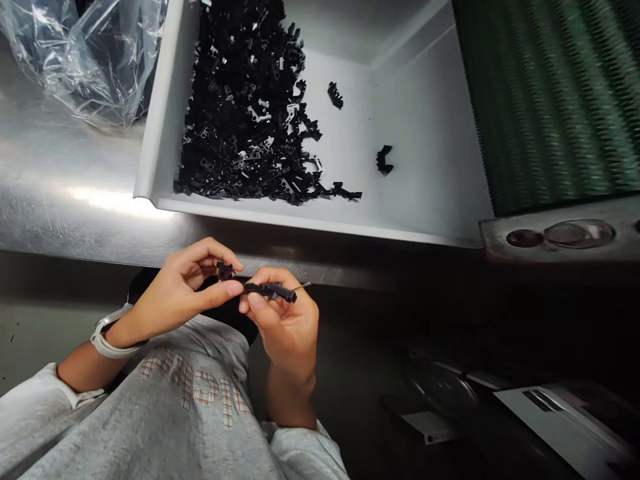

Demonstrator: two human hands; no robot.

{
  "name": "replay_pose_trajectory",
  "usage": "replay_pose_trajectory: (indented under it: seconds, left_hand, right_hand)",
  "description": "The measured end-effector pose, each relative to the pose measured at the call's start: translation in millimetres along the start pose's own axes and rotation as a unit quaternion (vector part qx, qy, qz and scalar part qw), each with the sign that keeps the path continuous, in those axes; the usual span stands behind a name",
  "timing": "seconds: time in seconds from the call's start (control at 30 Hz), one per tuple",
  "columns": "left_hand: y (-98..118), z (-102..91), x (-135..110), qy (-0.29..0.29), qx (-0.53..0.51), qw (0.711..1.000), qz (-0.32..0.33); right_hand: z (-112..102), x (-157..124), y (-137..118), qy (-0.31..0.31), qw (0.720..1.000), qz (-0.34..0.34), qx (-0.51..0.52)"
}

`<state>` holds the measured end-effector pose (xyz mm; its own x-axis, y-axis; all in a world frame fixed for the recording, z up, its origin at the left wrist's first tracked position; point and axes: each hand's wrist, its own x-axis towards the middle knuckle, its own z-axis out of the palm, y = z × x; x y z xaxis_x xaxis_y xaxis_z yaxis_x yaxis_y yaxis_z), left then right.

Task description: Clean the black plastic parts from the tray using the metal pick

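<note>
My left hand (pixel 187 287) and my right hand (pixel 285 317) meet in front of my body, just short of the bench edge. Between them is a small black plastic part (pixel 270 291) with a notched outline. My left thumb and fingers pinch its left end, and my right thumb and fingers close on its right stretch. A thin pointed metal tip (pixel 304 285) sticks out by my right fingers; what it belongs to is hidden. Beyond my hands, a white tray (pixel 320 223) holds a heap of similar black plastic parts (pixel 240 113).
Two loose black parts lie right of the heap in the tray. A clear plastic bag (pixel 105 60) sits at the back left on the metal bench (pixel 65 173). To the right runs a green ridged belt (pixel 555 100) with a metal frame (pixel 565 233). Below right stands a dark chair-like shape (pixel 445 387).
</note>
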<state>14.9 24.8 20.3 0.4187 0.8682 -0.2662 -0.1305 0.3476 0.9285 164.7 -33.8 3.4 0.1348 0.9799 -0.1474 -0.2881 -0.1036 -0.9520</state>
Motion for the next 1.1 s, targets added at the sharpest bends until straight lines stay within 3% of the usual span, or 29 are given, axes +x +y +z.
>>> replay_pose_trajectory:
  seconds: [0.07, 0.23, 0.43, 0.67, 1.0, 1.1]
  left_hand:
    - [-7.0, -1.7, 0.9, -0.009, -0.025, 0.999, 0.02]
    - [-22.5, -9.3, 3.5, -0.094, -0.102, 0.99, 0.029]
    - [-23.0, -11.8, 1.4, -0.083, -0.215, 0.972, -0.037]
    - [-19.1, -10.2, -0.7, -0.153, -0.223, 0.96, -0.071]
    - [-21.5, -19.5, 4.7, -0.164, -0.156, 0.973, -0.053]
    - [-22.9, -25.8, 8.7, -0.184, -0.133, 0.973, -0.042]
  right_hand:
    - [5.2, -0.9, 5.1, 0.005, 0.999, 0.029, 0.033]
    - [10.8, -2.7, 12.0, -0.005, 0.995, 0.066, 0.076]
    - [1.0, 1.1, 0.5, -0.002, 0.999, 0.027, 0.031]
    - [-1.8, -3.6, -2.4, -0.073, 0.995, 0.004, -0.063]
    - [-7.6, -5.9, -2.7, -0.054, 0.993, -0.026, -0.104]
    - [-13.4, -1.4, -11.1, -0.075, 0.989, -0.025, -0.123]
